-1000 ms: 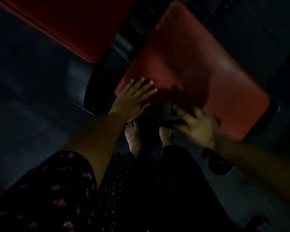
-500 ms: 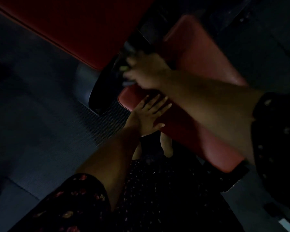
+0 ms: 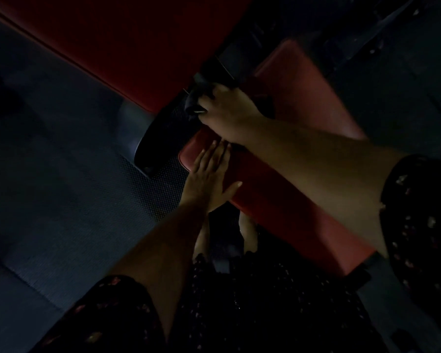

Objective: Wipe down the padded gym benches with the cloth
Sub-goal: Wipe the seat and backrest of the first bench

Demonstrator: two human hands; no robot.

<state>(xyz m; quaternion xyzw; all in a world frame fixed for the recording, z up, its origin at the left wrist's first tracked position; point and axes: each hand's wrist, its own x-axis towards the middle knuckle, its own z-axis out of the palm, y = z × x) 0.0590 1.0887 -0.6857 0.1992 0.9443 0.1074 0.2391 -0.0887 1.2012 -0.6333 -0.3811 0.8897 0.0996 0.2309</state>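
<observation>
Right hand [image 3: 227, 110]: head view, dim light. Fingers curled over a bunched dark cloth [image 3: 196, 98], held at the far left corner of the near bench pad [image 3: 303, 80], over the gap that separates it from the far bench pad [image 3: 125, 42]. Fingertips are lost in shadow, so the exact hold on the fabric cannot be read.

Left hand [image 3: 209, 179]: flat, fingers straight and together, thumb spread, resting palm-down on the near left corner of the near bench pad. It holds nothing and appears to be bracing.

Cloth, handling: judged soft, light and limp. It will fold and trail unless kept wadded in the palm, so it is best taken as a bunch with the fingers pressing it down onto the pad.

Bench pads, handling: red upholstery with a slight sheen and rounded edges, judged smooth, firm and a little yielding. These are not items to lift; they are worked by pressure along the top and edges.

Other items: black frame bracket [image 3: 158, 138] below the gap; textured floor mat [image 3: 87, 187]; dark floral sleeve [image 3: 423, 225]; bare foot [image 3: 247, 230] under the pad edge.
</observation>
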